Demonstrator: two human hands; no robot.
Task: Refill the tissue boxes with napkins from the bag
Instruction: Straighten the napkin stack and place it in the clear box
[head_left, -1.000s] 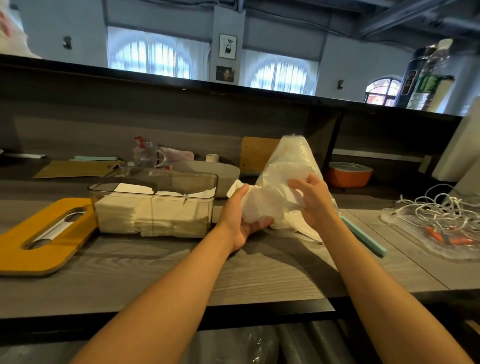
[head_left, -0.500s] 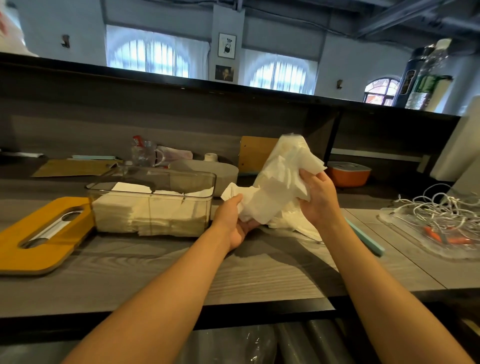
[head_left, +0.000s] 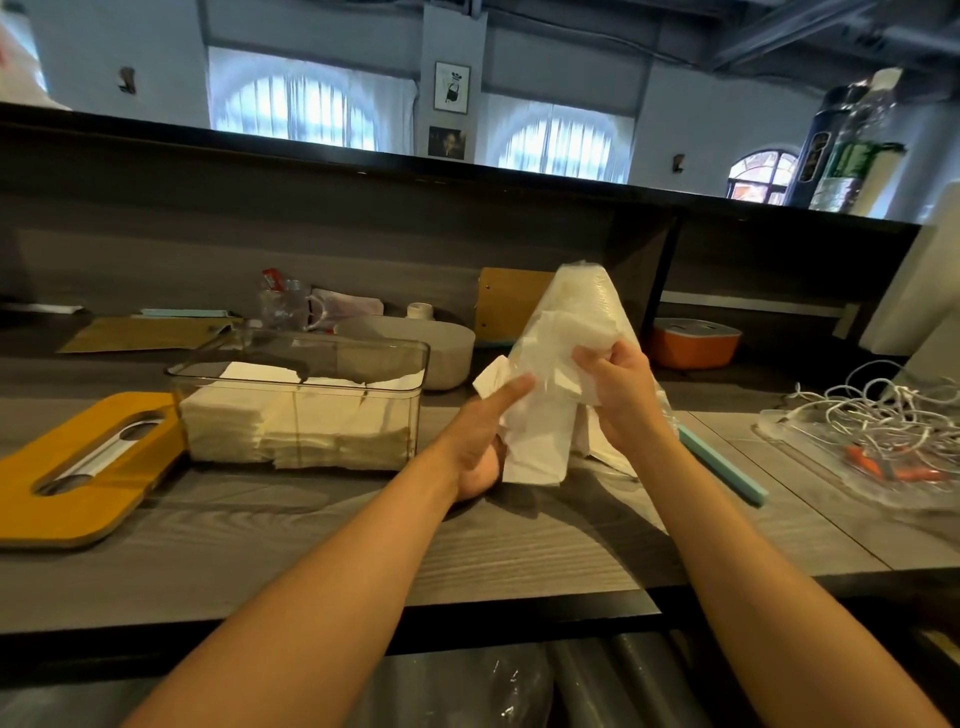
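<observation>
At the centre of the frame both hands work on a clear plastic bag (head_left: 587, 301) of white napkins (head_left: 540, 436) that stands upright on the grey worktop (head_left: 519, 540). The left hand (head_left: 480, 441) holds the lower end of a bunch of napkins from below, its fingers (head_left: 511, 397) curled round the paper with the forefinger stretched along it. The right hand (head_left: 623, 387) pinches crumpled napkin paper at the bag's front, fingers curled tight round it.

Left of the hands, just beside them, sits a clear tissue box (head_left: 301, 400), uncovered and partly filled with stacked napkins. Its yellow lid (head_left: 78, 478), with a slotted opening, lies flat at the left edge of the frame, touching the box's left end.

Behind the box stands a grey bowl-like container (head_left: 436, 345), and further back a glass mug (head_left: 285, 312). To the right of the bag lies a pale blue strip (head_left: 727, 467). An orange container (head_left: 696, 343) sits in the recess behind, and a tangle of white cables (head_left: 883, 415) rests on a clear tray at the right edge.
</observation>
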